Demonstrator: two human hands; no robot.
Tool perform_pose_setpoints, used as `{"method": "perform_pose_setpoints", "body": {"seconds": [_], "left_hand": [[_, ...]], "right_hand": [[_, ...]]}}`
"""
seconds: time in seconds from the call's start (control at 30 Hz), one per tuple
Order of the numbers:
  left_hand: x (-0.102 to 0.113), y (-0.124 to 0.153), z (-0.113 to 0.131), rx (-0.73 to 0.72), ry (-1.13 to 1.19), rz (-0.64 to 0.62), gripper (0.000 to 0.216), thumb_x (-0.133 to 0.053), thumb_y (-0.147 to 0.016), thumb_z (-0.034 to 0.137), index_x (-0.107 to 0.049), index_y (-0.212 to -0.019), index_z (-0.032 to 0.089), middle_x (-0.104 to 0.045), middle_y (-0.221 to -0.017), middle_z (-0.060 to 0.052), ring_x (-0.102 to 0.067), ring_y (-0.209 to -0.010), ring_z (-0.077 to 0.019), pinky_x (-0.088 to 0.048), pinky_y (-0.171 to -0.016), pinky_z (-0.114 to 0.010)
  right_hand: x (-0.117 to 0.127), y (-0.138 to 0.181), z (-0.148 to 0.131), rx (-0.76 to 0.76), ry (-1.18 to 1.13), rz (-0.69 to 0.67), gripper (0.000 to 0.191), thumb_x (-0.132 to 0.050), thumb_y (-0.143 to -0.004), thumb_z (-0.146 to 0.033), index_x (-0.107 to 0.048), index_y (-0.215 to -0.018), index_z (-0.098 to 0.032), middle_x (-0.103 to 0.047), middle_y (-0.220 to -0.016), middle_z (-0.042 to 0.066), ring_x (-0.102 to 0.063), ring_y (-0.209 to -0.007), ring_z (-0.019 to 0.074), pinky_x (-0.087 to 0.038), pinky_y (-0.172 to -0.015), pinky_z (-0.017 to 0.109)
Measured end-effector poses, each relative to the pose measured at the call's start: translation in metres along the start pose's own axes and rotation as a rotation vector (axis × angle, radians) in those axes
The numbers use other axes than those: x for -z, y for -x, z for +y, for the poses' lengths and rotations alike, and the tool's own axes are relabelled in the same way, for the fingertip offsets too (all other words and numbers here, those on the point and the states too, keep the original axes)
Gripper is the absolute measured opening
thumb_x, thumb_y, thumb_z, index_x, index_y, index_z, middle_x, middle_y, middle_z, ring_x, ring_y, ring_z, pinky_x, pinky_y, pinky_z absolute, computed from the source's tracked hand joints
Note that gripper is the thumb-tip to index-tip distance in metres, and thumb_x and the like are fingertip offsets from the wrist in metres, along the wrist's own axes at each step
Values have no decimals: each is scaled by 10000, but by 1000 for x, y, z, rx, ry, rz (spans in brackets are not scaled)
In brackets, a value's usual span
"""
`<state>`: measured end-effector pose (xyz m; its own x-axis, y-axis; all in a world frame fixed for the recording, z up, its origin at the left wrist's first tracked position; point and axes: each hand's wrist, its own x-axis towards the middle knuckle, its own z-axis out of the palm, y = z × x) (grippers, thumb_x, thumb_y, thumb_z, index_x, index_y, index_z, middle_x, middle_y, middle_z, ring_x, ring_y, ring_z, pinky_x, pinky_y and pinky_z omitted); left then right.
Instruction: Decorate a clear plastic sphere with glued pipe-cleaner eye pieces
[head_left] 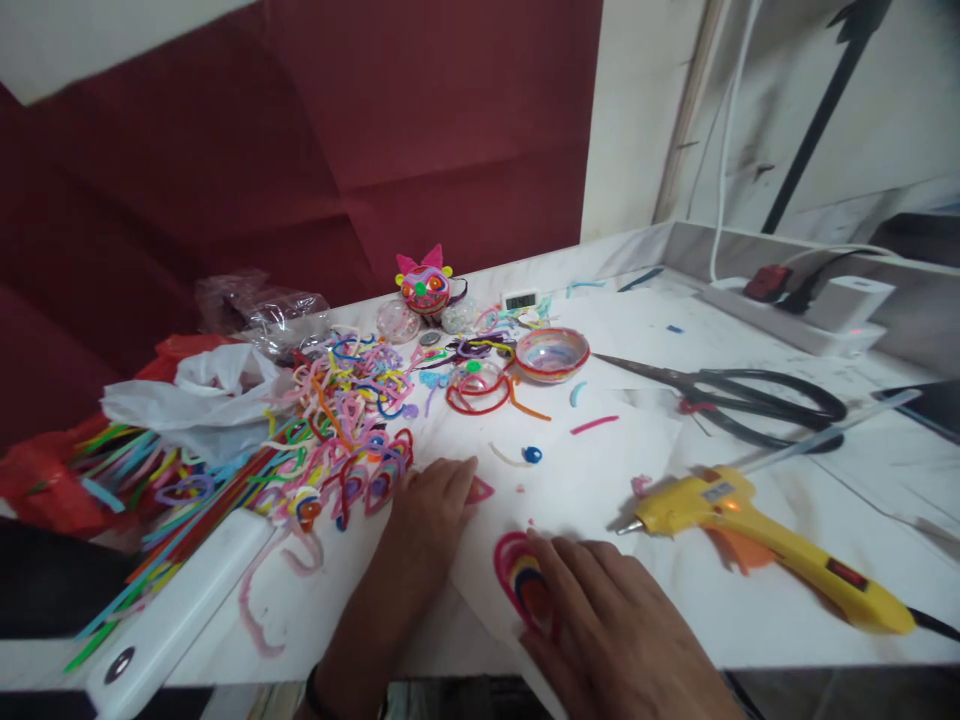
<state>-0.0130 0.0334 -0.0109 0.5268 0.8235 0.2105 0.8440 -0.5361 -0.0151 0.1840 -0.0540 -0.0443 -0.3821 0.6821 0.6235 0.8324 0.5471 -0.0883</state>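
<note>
Palms down, near side.
I note the near oval (524, 580) partly under my right hand (611, 610), fingers bent; my left hand (435, 505), fingers together, partly covers the triangle (482, 490). Grips: I cannot tell.

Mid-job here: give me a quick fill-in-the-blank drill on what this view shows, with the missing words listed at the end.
1. The person's ____ hand touches the layered piece.
2. The body of the glue gun is ____.
3. The scissors have ____ handles.
4. The small figure with pink ears has a ____ nose.

Missing words: right; yellow; black; green.
</note>
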Motion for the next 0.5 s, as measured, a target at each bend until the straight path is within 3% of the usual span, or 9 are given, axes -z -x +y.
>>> {"method": "perform_pose_setpoints", "body": {"seconds": [0.13, 0.27, 0.4, 0.5], "left_hand": [[2, 0, 0, -48, -57, 59, 366, -502, -929, 185, -516, -1295, 168, -661, -1200, -119, -596, -1120, -256, -436, -947, -473], [8, 6, 11, -115, -44, 243, 286, -482, -927, 165, -575, -1198, 153, -673, -1153, -122, -609, -1080, -271, -469, -901, -475], [12, 24, 26, -61, 125, 343, 217, -473, -934, 199, -620, -1091, 170, -691, -1000, -84, -641, -950, -220, -524, -844, -390], [11, 46, 35, -38, 173, 356, 159, -511, -919, 205, -626, -1028, 204, -689, -942, -52, -650, -892, -189, -546, -806, -330]], "right_hand": [[10, -5, -1, -17, -37, 13, 460, -386, -975, -439, -572, -1198, -82, -678, -1005, 140, -619, -864, 277, -538, -690, 395], [35, -2, 5, -54, -59, 87, 338, -343, -1007, -293, -590, -1149, -112, -679, -1004, 114, -615, -892, 248, -504, -719, 367], [58, 18, 28, -14, -70, 92, 263, -381, -998, -225, -592, -1132, -141, -654, -1056, 95, -583, -977, 225, -451, -828, 363], [66, 38, 55, -47, -6, 93, 269, -407, -989, -261, -573, -1176, -163, -618, -1144, 102, -551, -1054, 259, -421, -862, 409]]}}
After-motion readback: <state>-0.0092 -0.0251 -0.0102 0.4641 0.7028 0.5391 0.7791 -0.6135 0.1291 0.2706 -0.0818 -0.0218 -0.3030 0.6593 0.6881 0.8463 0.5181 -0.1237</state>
